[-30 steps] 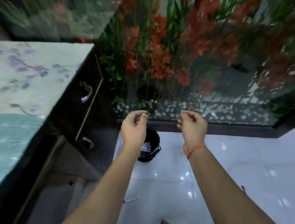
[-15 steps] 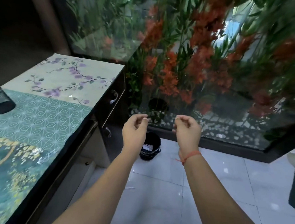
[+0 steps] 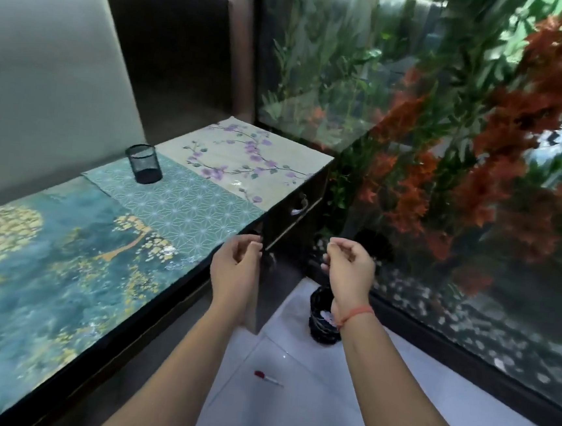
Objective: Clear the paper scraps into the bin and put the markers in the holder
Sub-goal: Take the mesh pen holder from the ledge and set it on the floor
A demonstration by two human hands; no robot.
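You see a black wire-mesh holder (image 3: 144, 164) on a glossy printed desk cover (image 3: 65, 255), dark wood drawers (image 3: 292, 227) with shiny metal handles (image 3: 299, 205), and glossy white floor tiles (image 3: 289, 417).

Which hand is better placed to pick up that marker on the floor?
Probably the left hand. The marker lies on the white floor nearer the left forearm, while the right hand hangs over the bin. Both look empty.
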